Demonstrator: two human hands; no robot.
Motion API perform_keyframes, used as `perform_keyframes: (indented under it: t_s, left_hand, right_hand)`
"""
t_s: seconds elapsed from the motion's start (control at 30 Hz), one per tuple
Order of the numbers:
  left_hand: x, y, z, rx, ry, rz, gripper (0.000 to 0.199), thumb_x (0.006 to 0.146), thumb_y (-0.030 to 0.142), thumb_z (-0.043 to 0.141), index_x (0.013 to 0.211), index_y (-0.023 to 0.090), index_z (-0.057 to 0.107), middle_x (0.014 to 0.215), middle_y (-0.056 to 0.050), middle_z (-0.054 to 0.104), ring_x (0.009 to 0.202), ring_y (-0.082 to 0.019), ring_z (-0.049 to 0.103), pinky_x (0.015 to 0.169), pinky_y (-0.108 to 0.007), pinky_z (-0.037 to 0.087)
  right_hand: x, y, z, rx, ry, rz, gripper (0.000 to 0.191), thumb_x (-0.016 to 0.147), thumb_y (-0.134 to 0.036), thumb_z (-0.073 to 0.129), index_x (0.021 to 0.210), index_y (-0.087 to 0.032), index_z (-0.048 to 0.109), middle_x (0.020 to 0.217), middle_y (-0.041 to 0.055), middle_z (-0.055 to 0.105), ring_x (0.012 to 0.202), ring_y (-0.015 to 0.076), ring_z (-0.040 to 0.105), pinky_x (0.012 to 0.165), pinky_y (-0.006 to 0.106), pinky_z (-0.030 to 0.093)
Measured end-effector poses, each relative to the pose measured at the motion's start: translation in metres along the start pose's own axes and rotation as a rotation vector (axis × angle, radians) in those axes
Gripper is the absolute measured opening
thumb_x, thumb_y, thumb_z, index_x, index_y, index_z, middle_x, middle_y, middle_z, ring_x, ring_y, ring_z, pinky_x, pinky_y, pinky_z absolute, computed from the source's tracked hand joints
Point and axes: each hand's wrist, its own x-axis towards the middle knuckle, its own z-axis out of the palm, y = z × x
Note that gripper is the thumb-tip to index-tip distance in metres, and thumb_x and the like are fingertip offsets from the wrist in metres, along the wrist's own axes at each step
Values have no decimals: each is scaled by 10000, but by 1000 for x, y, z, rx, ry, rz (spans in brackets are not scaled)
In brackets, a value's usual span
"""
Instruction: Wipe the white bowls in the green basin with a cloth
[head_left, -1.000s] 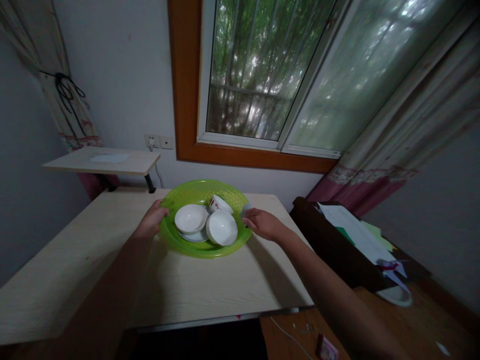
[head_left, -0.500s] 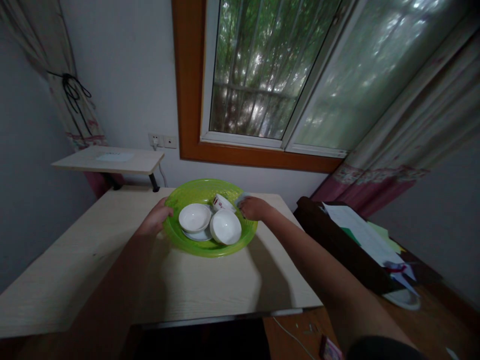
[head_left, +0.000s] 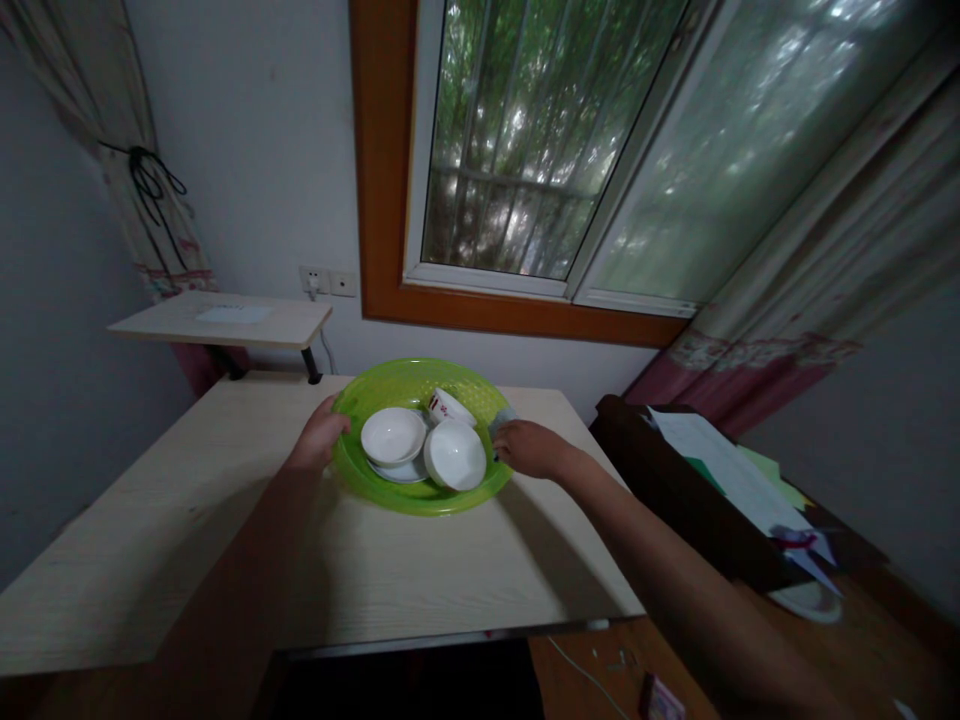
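A green basin (head_left: pixel 382 385) rests on the pale wooden table. Inside it lie a white bowl (head_left: pixel 392 436) at the left, a second white bowl (head_left: pixel 456 456) tilted at the right, and a patterned bowl (head_left: pixel 450 407) on its side behind them. Under the left bowl a plate (head_left: pixel 401 471) partly shows. My left hand (head_left: pixel 322 434) grips the basin's left rim, thumb over the edge. At the right rim, my right hand (head_left: pixel 523 446) is closed on a greyish cloth (head_left: pixel 501 420), whose shape is partly hidden.
A small raised shelf (head_left: pixel 277 322) with a paper on it stands at the table's back left. Wall sockets are behind it. Right of the table, a dark brown piece of furniture (head_left: pixel 675 490) carries papers. A window is at the back.
My right hand has moved slightly right and toward me along the basin's right rim, with the cloth in it. My left hand still holds the left rim.
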Motion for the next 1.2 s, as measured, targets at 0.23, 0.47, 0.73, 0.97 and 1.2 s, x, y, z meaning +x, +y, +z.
perform_keyframes:
  t_s: [0.23,0.47,0.73,0.97,1.2]
  left_hand:
    - [3,-1,-2,29,-21,-8,780,484,130,623,1257,168,717,933,-73,802,793,-285,778,583,-291,574]
    - [1,0,-3,46,-51,-23,892,525,109,629,1413,180,678,1033,-90,821,823,-278,794,581,-280,586]
    - [-4,8,1,50,-48,-31,906,477,90,573,1371,179,690,1058,-97,829,861,-284,803,576,-268,578]
    - [-5,7,1,25,-44,-29,871,472,85,591,1331,176,701,1012,-102,815,856,-298,797,610,-295,593]
    - [-5,7,2,19,-38,-22,851,465,84,593,1304,179,700,968,-65,807,811,-266,771,579,-270,560]
  right_hand:
    - [-35,1,30,404,251,-37,442,1174,-349,437,1325,-189,820,1444,141,775,1492,318,633,1318,571,454]
    - [24,30,46,324,296,79,446,1110,-221,428,1270,-114,831,1427,214,763,1527,335,598,1396,589,336]
    - [81,58,38,340,268,434,814,838,-69,573,1650,-51,517,1677,276,526,1625,372,467,1333,556,433]
    - [56,41,37,302,516,647,537,916,-241,684,1441,-143,623,1466,223,576,1362,348,635,1192,472,547]
    - [-6,9,20,221,428,372,241,1086,-315,635,1098,-186,839,1170,146,706,1117,282,710,1143,414,549]
